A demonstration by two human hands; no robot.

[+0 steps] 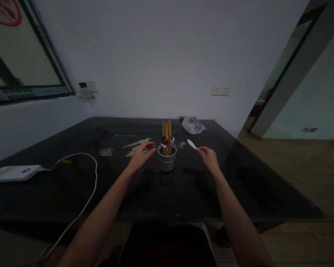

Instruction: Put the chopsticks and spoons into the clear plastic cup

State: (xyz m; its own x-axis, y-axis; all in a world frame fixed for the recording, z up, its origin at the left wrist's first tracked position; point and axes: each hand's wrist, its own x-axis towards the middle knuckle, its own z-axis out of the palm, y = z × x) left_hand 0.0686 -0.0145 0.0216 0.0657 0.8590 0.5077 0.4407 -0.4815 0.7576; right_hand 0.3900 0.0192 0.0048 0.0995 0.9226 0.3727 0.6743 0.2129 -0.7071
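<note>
A grey metal-looking cup point(167, 161) stands upright on the table, holding several wooden chopsticks point(167, 129) and metal spoons point(164, 141). Just left of its rim is my left hand point(141, 154), fingers apart and curved toward the cup, with nothing in them. To the right of the cup, my right hand point(208, 157) pinches the near end of a white spoon-like utensil point(192, 144) between thumb and fingers. Its tapered free end points away and to the left, above the table. My fingers cover its near end.
The dark, glossy table point(167, 204) meets a white wall. A crumpled clear plastic bag point(193, 125) lies at the back. On the left is a white power bank-like device point(15, 173) with a white cable point(96, 174) looping off the front edge. A dark flat object point(260, 187) lies at right.
</note>
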